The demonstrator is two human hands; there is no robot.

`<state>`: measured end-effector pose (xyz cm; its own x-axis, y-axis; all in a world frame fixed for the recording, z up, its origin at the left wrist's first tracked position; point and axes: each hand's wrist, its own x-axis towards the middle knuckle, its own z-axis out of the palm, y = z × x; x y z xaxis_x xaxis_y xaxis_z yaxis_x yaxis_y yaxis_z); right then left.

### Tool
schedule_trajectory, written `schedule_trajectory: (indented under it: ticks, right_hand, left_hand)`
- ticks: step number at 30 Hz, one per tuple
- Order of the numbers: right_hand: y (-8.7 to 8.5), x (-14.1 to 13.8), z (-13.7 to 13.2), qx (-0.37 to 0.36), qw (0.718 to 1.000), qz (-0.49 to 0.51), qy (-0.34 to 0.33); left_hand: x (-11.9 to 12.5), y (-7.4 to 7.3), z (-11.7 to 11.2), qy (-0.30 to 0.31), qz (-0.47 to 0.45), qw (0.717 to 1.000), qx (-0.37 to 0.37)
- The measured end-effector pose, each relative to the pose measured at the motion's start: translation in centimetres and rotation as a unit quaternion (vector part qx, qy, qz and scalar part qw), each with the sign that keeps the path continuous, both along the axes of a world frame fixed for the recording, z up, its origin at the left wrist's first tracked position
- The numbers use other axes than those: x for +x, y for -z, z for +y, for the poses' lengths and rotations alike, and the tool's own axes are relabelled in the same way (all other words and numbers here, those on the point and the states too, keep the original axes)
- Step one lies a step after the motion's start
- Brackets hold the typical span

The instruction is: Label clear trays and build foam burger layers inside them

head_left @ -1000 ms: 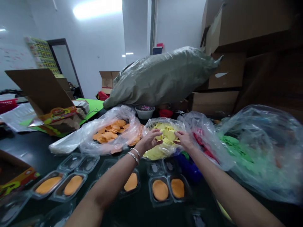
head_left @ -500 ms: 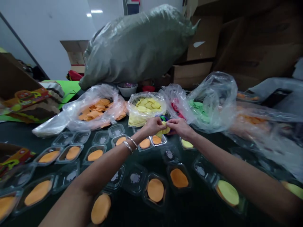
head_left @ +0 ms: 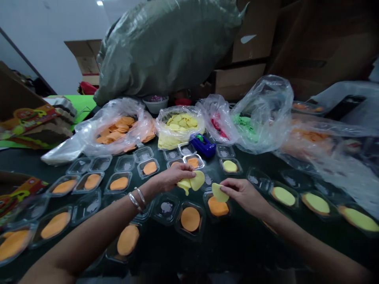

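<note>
Well, the left hand (head_left: 174, 176) pinches yellow discs (head_left: 197, 180), the right hand (head_left: 242, 192) a single disc (head_left: 218, 192), and a slack grip might spill some.

Interior of a workshop or packing room, as indicated by a dark worktable (head_left: 242, 246) bearing rows of clear plastic containers (head_left: 166, 209), open plastic bags (head_left: 274, 102) of flat coloured pieces (head_left: 182, 121), and a blue tape dispenser (head_left: 205, 146); behind these appear a bulging sack (head_left: 168, 51) and stacked cardboard boxes (head_left: 239, 82), with a plain pale wall (head_left: 71, 19) beyond.
</note>
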<state>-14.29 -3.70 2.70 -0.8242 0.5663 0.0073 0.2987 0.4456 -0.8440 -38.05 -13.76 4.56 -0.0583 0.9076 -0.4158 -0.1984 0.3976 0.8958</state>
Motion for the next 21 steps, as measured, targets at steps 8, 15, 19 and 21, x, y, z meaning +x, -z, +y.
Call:
schedule_trajectory:
  ticks: [8,15,19,21]
  right_hand:
    - [2.2,-0.1,-4.1,0.353,0.923,-0.085,-0.13]
    - [0.2,-6.8,0.6,-0.092,0.992,0.062,-0.061]
    - [0.7,-10.8,4.4,-0.007,1.0,0.014,0.008]
    - [1.3,-12.8,6.0,0.07,0.997,-0.038,0.023]
  left_hand:
    - [-0.5,2.2,-0.6,0.003,-0.043,0.999,-0.018]
    - [-1.2,2.0,0.3,-0.009,-0.082,0.996,0.018]
    - [-3.3,1.6,0.0,-0.079,-0.06,0.995,0.006]
    - [-4.5,1.6,-0.4,-0.105,-0.061,0.993,0.008]
